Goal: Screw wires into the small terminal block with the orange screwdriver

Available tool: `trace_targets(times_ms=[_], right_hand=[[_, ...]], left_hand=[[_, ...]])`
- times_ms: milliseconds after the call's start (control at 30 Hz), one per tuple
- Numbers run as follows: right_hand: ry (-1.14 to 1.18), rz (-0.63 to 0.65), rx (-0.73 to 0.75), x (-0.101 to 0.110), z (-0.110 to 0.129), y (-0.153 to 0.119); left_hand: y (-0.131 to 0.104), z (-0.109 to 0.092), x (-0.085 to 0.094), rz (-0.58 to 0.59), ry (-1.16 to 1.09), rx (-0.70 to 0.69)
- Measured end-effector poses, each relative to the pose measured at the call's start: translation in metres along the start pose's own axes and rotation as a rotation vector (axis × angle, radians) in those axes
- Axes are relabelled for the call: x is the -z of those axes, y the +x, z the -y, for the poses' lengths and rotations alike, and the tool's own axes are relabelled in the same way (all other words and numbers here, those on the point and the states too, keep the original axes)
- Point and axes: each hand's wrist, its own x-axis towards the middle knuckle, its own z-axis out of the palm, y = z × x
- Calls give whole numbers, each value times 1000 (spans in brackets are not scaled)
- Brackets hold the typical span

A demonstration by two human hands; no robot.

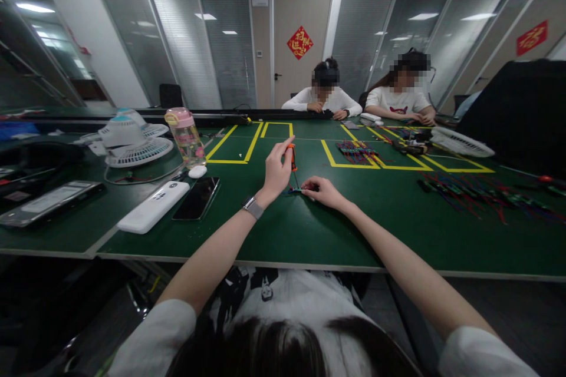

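Observation:
My left hand (277, 169) is closed on the orange and black handle of a screwdriver (292, 159), which stands nearly upright. Its thin shaft points down to a small green part (293, 191) on the green table (274, 235). From the right, my right hand (322, 191) pinches the edge of that small part, with thumb and forefinger close together. The part's details are too small to tell. A phone with a dark screen (197, 198) lies left of my left wrist.
At left are a white power bank (154, 207), a pink-lidded bottle (186, 138) and a white fan (139, 151). Wire bundles (486, 194) lie at right, others (359, 152) within yellow tape. Two people (326, 91) (400, 91) sit across the table.

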Motion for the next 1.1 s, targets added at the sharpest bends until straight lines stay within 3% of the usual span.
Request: trace_targets(times_ms=[1100], right_hand=[[-10,4,-13,0,0,0]], left_hand=[[-1,1,0,-19,39,-28]])
